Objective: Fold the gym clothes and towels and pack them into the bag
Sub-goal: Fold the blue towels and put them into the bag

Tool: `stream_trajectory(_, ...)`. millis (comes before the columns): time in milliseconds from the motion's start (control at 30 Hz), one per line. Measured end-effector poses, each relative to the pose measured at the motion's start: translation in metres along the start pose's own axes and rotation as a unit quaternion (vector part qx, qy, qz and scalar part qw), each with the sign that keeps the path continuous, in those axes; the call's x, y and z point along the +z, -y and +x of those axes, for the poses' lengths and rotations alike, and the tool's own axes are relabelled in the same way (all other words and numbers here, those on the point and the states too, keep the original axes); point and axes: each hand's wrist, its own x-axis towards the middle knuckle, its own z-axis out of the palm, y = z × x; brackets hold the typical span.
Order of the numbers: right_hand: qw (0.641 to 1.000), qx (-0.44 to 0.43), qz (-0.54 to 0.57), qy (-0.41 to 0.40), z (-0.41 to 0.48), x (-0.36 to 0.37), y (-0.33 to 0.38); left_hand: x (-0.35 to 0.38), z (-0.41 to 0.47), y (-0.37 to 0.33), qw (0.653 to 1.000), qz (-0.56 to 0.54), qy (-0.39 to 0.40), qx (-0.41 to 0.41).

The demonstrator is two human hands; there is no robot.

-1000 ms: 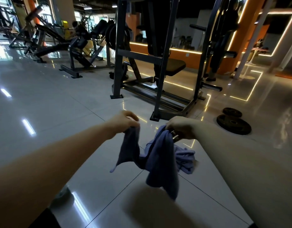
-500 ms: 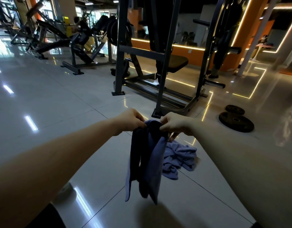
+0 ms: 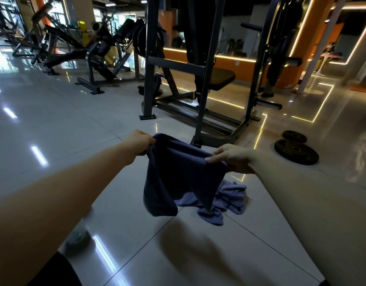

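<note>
Both hands are gripping the dark blue towel [image 3: 184, 178] midair, left hand [image 3: 141, 141] and right hand [image 3: 231, 157] on the top edge; another lighter cloth [image 3: 231, 198] lies crumpled on the floor [image 3: 75, 131]. I'd match corners, keeping the top edge taut before folding.

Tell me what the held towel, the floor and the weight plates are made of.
Held towel: soft terry-like cloth, dark blue, matte; it drapes and sags limply. Floor: glossy tile, probably ceramic or stone; grout lines and mirror-like reflections. Weight plates: dull black, iron or rubber-coated, too dark to tell.

Two cloths [image 3: 178, 178] [image 3: 231, 196], two weight plates [image 3: 296, 151] [image 3: 294, 136]
</note>
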Motion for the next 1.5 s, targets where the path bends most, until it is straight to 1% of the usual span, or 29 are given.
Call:
stream_trajectory(100,0.998,-0.014,0.065,-0.018,-0.002,-0.001,0.002,-0.005,0.005,0.008,1.000,0.012,-0.006,-0.011)
stream_trajectory(267,0.984,-0.061,0.167,-0.007,-0.002,-0.004,0.012,-0.006,0.008,0.018,1.000,0.008,-0.017,-0.025)
stream_trajectory(367,0.980,-0.049,0.188,-0.050,0.005,-0.005,0.016,-0.007,0.006,0.018,0.999,-0.029,-0.029,-0.032)
stream_trajectory(433,0.981,-0.036,0.179,-0.059,0.011,-0.003,0.018,-0.007,0.004,0.014,0.997,-0.054,-0.020,-0.046)
stream_trajectory(533,0.987,-0.026,0.154,-0.043,0.015,0.004,0.024,-0.003,0.002,0.006,0.996,-0.074,0.013,-0.050)
stream_trajectory(600,0.989,-0.024,0.141,-0.029,0.015,0.010,0.031,0.000,-0.002,0.000,0.996,-0.069,0.045,-0.034)
stream_trajectory(733,0.992,-0.024,0.124,0.027,0.011,0.018,0.043,0.005,-0.014,-0.009,0.992,-0.034,0.121,0.018)
stream_trajectory(800,0.993,-0.028,0.104,0.046,0.009,0.019,0.046,0.007,-0.017,-0.011,0.992,-0.022,0.120,0.037)
stream_trajectory(900,0.994,-0.038,0.082,0.060,0.008,0.021,0.048,0.009,-0.019,-0.012,0.994,-0.025,0.099,0.038)
stream_trajectory(1067,0.996,-0.085,0.002,0.041,0.007,0.026,0.046,0.011,-0.023,-0.015,0.994,-0.031,0.100,0.027)
stream_trajectory(1200,0.992,-0.110,-0.024,0.052,0.006,0.030,0.047,0.014,-0.025,-0.018,0.993,-0.032,0.107,0.038)
stream_trajectory(1400,0.986,-0.144,-0.082,-0.033,0.014,0.041,0.046,0.017,-0.032,-0.023,0.989,-0.019,0.136,0.056)
stream_trajectory(1500,0.983,-0.149,-0.097,-0.041,0.017,0.042,0.046,0.017,-0.034,-0.025,0.986,-0.016,0.154,0.067)
